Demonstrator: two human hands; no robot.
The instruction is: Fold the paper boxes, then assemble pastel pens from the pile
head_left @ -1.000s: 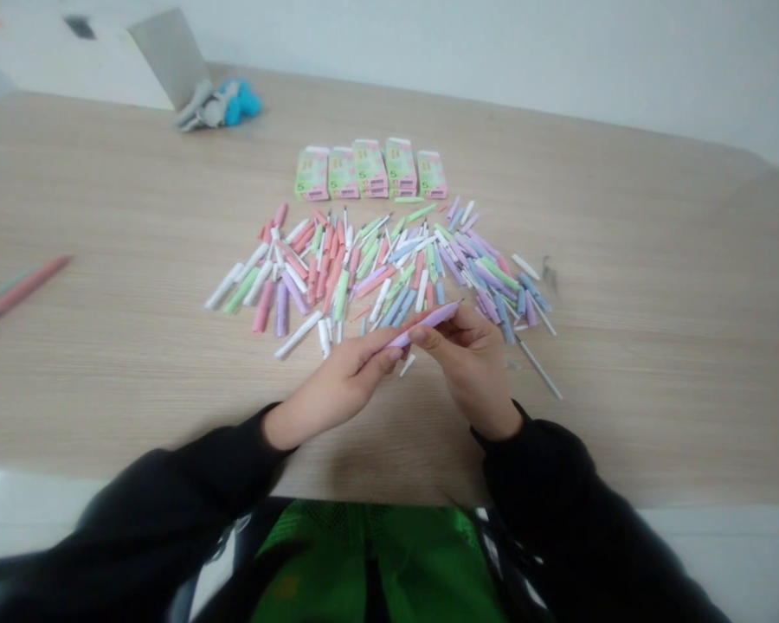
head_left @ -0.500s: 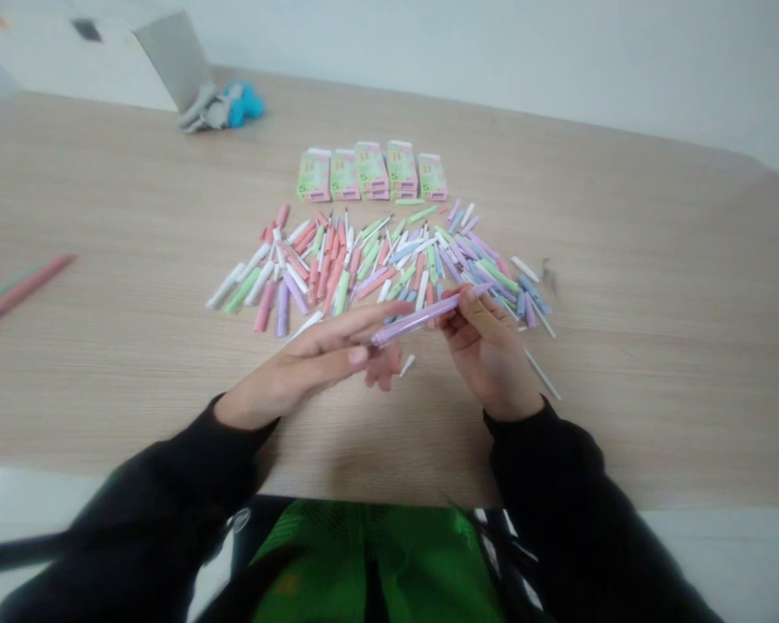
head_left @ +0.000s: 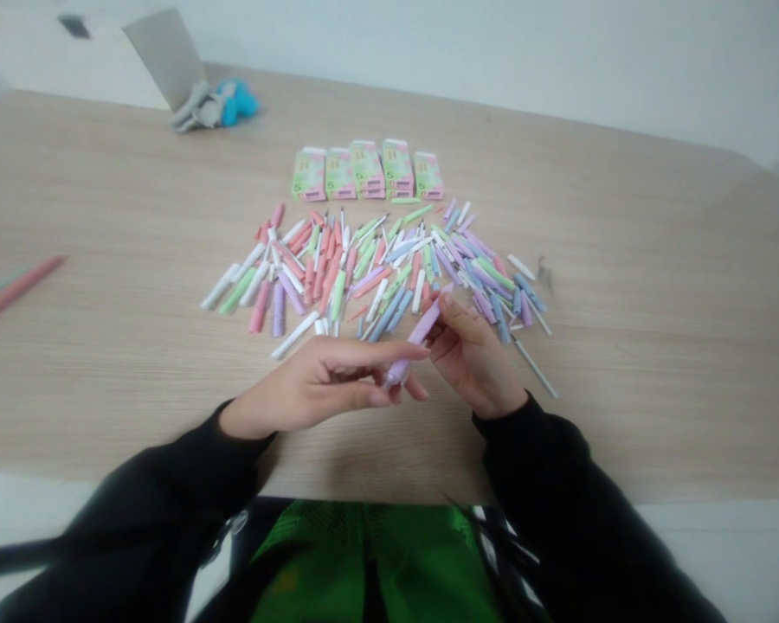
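A light purple pen (head_left: 423,327) is held slantwise above the table (head_left: 655,346), in front of the middle of its near edge. Its upper end is pinched between the thumb and fingers of the right hand (head_left: 477,355). The lower end is placed between the parted thumb and forefinger of the left hand (head_left: 315,381); whether it is pressed by the other fingers cannot be told. Both wrists are covered by black sleeves (head_left: 538,476).

Beyond the hands, the middle of the table is covered by a loose heap of pens and pen parts (head_left: 332,277) in red, pink, white, green, purple and blue. A white pen (head_left: 295,336) is laid at the heap's near side, just beyond the left hand. A thin pale rod (head_left: 536,368) is set down to the right of the right hand.

Between the heap and the far edge, small green and pink boxes (head_left: 367,169) are lined up, some of them stacked. A grey and blue bundle (head_left: 227,104) is left by the far edge, toward the far left corner, beside a grey panel (head_left: 169,56). Toward the left edge, a red stick (head_left: 22,292) and a green stick (head_left: 0,287) are partly cut off from view.
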